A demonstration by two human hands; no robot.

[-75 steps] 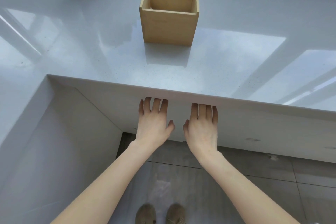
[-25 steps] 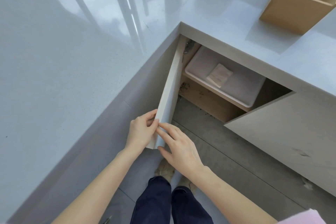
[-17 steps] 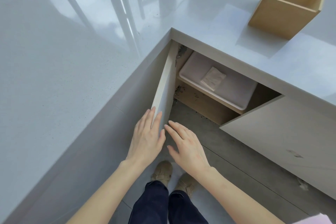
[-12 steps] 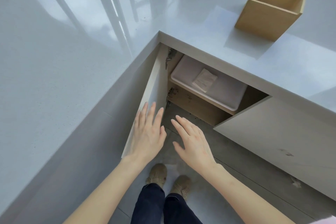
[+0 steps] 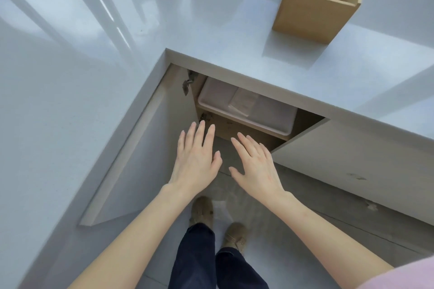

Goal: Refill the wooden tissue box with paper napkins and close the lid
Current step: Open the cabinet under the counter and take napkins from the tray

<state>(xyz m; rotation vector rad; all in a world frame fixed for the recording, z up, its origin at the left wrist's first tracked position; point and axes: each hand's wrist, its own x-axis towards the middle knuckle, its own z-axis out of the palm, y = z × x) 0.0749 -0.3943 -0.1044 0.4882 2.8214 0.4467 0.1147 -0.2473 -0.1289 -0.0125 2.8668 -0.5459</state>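
Both hands (image 5: 226, 164) empty, fingers spread, before open cabinet (image 5: 150, 148): fetching step, next reaching napkins (image 5: 243, 102) in bin (image 5: 272, 116).

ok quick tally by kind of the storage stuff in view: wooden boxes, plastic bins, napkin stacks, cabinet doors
wooden tissue box: 1
plastic bin: 1
napkin stack: 1
cabinet doors: 2, one open, one shut
total: 5
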